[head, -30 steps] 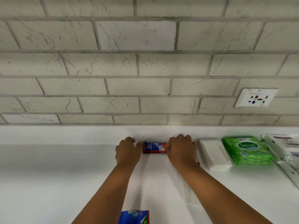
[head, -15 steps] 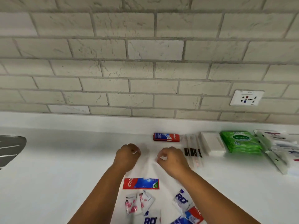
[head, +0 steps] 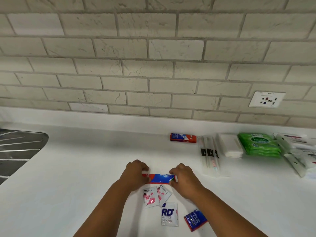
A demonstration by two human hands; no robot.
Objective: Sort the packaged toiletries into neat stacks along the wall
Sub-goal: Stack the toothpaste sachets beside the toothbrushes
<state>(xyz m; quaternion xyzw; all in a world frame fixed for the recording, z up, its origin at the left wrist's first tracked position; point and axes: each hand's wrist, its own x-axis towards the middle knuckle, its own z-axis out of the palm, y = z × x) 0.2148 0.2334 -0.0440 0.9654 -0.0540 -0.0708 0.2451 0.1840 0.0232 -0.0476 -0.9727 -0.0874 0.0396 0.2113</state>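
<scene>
A red and blue toothpaste box (head: 159,178) lies flat on the white counter (head: 85,177). My left hand (head: 134,175) grips its left end and my right hand (head: 185,179) grips its right end. Another red and blue toothpaste box (head: 183,138) sits against the wall. To its right along the wall lie wrapped toothbrushes (head: 209,154), a white pack (head: 230,145), green wipes packs (head: 259,145) and white packets (head: 297,151). Below my hands lie two pink-flowered sachets (head: 154,195), a white RD sachet (head: 169,214) and a blue and red sachet (head: 195,219).
A metal sink drainer (head: 18,149) is set into the counter at the far left. A white wall socket (head: 266,99) sits on the brick-pattern wall above the packs.
My hands let go of the toothpaste box at the wall, drew back toward me, and took hold of a second toothpaste box. The view has tilted down, showing the loose sachets.
</scene>
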